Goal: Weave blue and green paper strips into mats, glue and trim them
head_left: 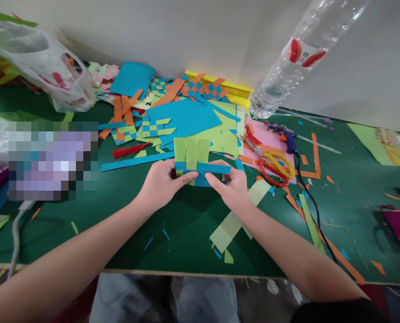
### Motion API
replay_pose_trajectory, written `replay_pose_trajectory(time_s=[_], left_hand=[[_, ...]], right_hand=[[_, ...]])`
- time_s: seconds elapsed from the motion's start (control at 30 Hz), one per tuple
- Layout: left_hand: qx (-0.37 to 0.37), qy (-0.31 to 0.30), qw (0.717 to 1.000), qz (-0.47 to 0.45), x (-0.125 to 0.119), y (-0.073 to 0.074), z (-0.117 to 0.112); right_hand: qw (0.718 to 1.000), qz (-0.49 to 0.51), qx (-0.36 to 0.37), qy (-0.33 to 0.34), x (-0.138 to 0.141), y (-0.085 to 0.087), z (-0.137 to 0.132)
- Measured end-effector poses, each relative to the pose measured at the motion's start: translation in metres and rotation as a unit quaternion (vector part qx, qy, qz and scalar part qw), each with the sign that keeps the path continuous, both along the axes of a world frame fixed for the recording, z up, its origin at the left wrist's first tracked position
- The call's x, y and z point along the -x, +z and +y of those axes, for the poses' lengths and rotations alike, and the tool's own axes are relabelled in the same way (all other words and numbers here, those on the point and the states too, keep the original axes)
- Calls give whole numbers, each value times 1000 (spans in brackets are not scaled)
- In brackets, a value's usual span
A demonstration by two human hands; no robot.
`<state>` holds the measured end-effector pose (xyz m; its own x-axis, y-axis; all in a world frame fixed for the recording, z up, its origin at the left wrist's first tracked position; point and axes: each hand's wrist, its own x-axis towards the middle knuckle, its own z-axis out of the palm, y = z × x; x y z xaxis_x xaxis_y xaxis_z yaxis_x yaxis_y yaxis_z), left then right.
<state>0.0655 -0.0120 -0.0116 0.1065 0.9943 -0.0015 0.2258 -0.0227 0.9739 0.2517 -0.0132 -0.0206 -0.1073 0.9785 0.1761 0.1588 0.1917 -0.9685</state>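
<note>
Between my two hands is a small paper weaving (197, 154) of light green and blue strips, held above the green table. My left hand (164, 181) pinches its left side, thumb in front and fingers behind. On the right side, my right hand (228, 179) grips it the same way, thumb pressed on the blue part. A blue strip crosses the green strips and sticks out to the right. The green strip ends point up and away from me. Behind the weaving lie blue paper sheets (180, 117) and green paper (225, 139).
Red-and-yellow-handled scissors (270, 166) and a blue glue gun (289, 137) with a black cord lie right. A clear plastic bottle (297, 58) stands against the wall. A white plastic bag (58, 72) sits back left, beyond a pixelated device (52, 161). Paper scraps (225, 224) litter the table (119, 233).
</note>
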Motion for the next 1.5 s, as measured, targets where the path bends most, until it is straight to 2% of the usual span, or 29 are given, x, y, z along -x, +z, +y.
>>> replay_pose_trajectory(time_s=[0.43,1.03,1.27,1.5], left_hand=[[-1,-22,999,24,2,1,0],[5,-15,998,54,1,-3,-1],[25,-17,999,-16,-1,1,0],[57,3,995,-79,-3,3,0]], right_hand=[[1000,-14,-20,2,-1,0,0],[999,-38,-24,-14,1,3,1],[999,-23,-24,-9,-1,-1,2],[999,-28,14,-21,0,-2,4]])
